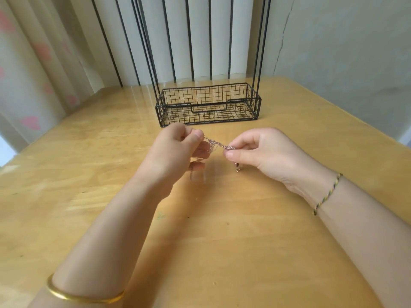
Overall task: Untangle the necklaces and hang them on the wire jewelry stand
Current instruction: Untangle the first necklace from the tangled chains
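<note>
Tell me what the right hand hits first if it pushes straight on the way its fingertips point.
The right hand points leftward; past the tangled necklaces it pinches, it likely meets the left hand.

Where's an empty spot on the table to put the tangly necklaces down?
Bare wooden table lies left of the left hand, right of the right hand, and between both forearms. It is crowded where the tangled thin metal necklaces hang, before the black wire jewelry stand.

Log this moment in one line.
step: untangling | left hand: pinches chains | right hand: pinches chains | stand: untouched, behind hands
</note>
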The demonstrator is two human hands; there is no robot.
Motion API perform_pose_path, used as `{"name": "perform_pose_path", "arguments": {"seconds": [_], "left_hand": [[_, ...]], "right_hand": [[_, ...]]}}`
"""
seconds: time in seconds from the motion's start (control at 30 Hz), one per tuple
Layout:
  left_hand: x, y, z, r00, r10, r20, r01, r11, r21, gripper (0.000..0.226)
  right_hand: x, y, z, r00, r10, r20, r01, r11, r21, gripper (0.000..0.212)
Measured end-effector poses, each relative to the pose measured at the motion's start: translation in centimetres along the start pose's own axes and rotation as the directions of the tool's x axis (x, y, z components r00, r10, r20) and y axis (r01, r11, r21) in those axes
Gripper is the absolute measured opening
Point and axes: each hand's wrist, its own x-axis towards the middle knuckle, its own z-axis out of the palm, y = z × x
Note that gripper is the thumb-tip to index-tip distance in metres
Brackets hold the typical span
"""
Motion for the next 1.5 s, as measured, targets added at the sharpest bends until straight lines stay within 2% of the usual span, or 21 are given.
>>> {"name": "perform_pose_path", "arguments": {"seconds": [0.07, 0.2, 0.33, 0.47, 0.63, 0.7, 0.8, 0.93, 1.1, 1.2, 1.27, 1.33, 1.4, 1.5], "left_hand": [[-0.1, 0.2, 0.0, 1.0, -0.024, 0.015, 0.025, 0.998, -0.051, 0.02], [-0.1, 0.6, 0.2, 0.999, -0.043, -0.001, 0.043, 0.992, -0.121, 0.024], [0.1, 0.6, 0.0, 0.997, -0.066, -0.037, 0.053, 0.956, -0.287, 0.023], [0.3, 0.5, 0.2, 0.996, -0.091, -0.004, 0.077, 0.872, -0.484, 0.024], [0.8, 0.3, 0.0, 0.987, -0.163, 0.016, 0.126, 0.693, -0.71, 0.03], [1.1, 0.1, -0.5, 0.982, -0.188, -0.002, 0.121, 0.639, -0.76, 0.032], [1.1, 0.0, -0.6, 0.98, -0.195, -0.036, 0.098, 0.634, -0.767, 0.033], [1.0, 0.1, -0.6, 0.978, -0.185, -0.101, 0.038, 0.627, -0.778, 0.033], [0.9, 0.4, -0.5, 0.976, -0.177, -0.128, 0.012, 0.628, -0.778, 0.032], [0.7, 0.4, -0.3, 0.983, -0.143, -0.115, 0.032, 0.751, -0.66, 0.026], [0.4, 0.3, 0.0, 0.992, -0.084, -0.095, 0.031, 0.886, -0.463, 0.015], [0.1, 0.3, 0.3, 0.999, -0.006, -0.047, -0.005, 0.975, -0.22, 0.005], [0.0, 0.0, 0.4, 0.996, 0.09, 0.0, -0.09, 0.995, 0.042, 0.016], [-0.2, 0.0, 0.7, 0.976, 0.208, 0.067, -0.218, 0.909, 0.354, 0.013]], "right_hand": [[-0.1, -0.2, -0.2, 1.0, 0.008, -0.008, -0.007, 0.999, 0.036, 0.001], [0.1, -0.3, -0.4, 0.997, 0.056, -0.048, -0.054, 0.998, 0.031, 0.012], [0.4, 0.0, -0.9, 0.984, 0.156, -0.09, -0.147, 0.984, 0.099, 0.017], [0.2, -0.6, -0.8, 0.971, 0.24, -0.021, -0.219, 0.915, 0.34, 0.02], [0.2, -0.7, -0.8, 0.964, 0.257, -0.072, -0.206, 0.887, 0.414, 0.018], [0.2, -0.5, -1.2, 0.971, 0.227, -0.08, -0.177, 0.899, 0.402, 0.023], [0.1, -0.1, -1.4, 0.984, 0.168, -0.065, -0.147, 0.958, 0.248, 0.034], [-0.1, -0.2, -1.4, 0.99, 0.142, -0.005, -0.14, 0.982, 0.126, 0.013], [-0.2, -0.1, -0.9, 0.993, 0.117, -0.009, -0.115, 0.983, 0.145, 0.009], [0.0, 0.4, -0.5, 0.99, 0.097, -0.097, -0.078, 0.979, 0.186, 0.004], [0.1, 0.5, -0.5, 0.988, 0.075, -0.138, -0.044, 0.976, 0.213, 0.006], [0.1, 0.5, -0.7, 0.982, 0.041, -0.182, 0.003, 0.971, 0.238, 0.008], [0.2, 0.4, -0.8, 0.975, 0.022, -0.22, 0.035, 0.967, 0.252, 0.01], [0.2, 0.4, -0.9, 0.97, 0.025, -0.243, 0.047, 0.957, 0.287, 0.011]]}}
